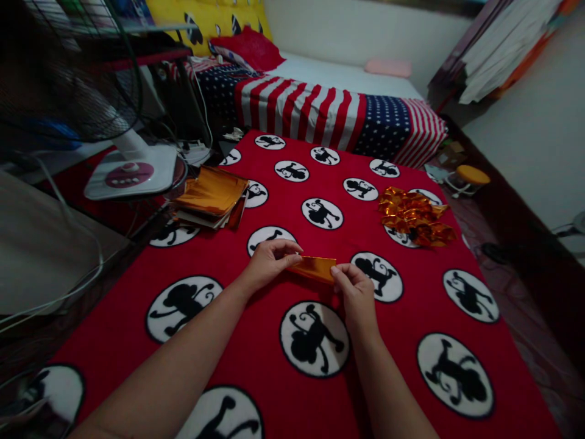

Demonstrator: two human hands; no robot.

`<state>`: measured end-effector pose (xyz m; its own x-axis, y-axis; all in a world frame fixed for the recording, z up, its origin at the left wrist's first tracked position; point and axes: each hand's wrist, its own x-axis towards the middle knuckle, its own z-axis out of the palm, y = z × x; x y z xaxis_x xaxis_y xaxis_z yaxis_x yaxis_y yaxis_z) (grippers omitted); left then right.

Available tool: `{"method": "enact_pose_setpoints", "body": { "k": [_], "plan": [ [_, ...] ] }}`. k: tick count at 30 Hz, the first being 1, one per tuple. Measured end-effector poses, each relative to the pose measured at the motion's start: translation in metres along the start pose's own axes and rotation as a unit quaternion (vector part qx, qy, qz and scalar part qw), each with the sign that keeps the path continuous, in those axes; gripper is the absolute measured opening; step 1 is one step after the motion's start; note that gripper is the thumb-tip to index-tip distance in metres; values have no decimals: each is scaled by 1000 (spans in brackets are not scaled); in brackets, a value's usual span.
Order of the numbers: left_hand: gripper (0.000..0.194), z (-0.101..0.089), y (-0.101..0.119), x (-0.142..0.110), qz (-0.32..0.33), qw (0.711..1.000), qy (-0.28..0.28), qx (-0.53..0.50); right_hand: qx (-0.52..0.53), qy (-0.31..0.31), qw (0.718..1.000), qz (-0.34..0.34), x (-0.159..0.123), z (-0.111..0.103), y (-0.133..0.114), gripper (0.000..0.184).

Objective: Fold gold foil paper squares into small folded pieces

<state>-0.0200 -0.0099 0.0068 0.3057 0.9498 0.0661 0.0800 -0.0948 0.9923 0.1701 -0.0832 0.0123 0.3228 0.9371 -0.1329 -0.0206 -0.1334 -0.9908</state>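
A folded strip of shiny gold foil paper (316, 268) stretches between my two hands, just above the red cloth. My left hand (273, 261) pinches its left end between thumb and fingers. At the other end, my right hand (354, 286) is closed on the right edge. A stack of flat gold foil paper sheets (212, 192) lies at the left edge of the cloth, beyond my left hand. On the right side sits a pile of folded, crumpled-looking gold foil pieces (411, 216).
The red cloth (237, 366) with monkey circles covers the broad surface before me. A white-based fan (132, 171) stands at the left. Behind is a bed with a stars-and-stripes cover (315, 113). An orange-topped stool (473, 175) stands on the floor at right.
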Motion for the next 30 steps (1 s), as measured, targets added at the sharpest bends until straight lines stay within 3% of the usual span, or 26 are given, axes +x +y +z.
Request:
{"method": "enact_pose_setpoints", "body": {
  "k": [6, 16, 19, 24, 30],
  "plan": [
    [36, -2, 3, -3, -60, 991, -7, -123, 42, 35, 998, 37, 1, 0, -8, 27],
    [31, -1, 0, -6, -26, 993, -9, -114, 71, 36, 997, -15, -2, -1, -2, 26],
    [24, -1, 1, -5, 0, 993, -4, -115, 56, 60, 995, -57, -3, 0, -2, 22],
    [10, -1, 3, -3, 88, 993, 21, -78, -25, 90, 977, -194, -5, -1, -5, 7],
    [23, -3, 4, -4, 113, 993, 26, -3, -88, 75, 949, -292, -5, -2, -3, 8]
  ]
}}
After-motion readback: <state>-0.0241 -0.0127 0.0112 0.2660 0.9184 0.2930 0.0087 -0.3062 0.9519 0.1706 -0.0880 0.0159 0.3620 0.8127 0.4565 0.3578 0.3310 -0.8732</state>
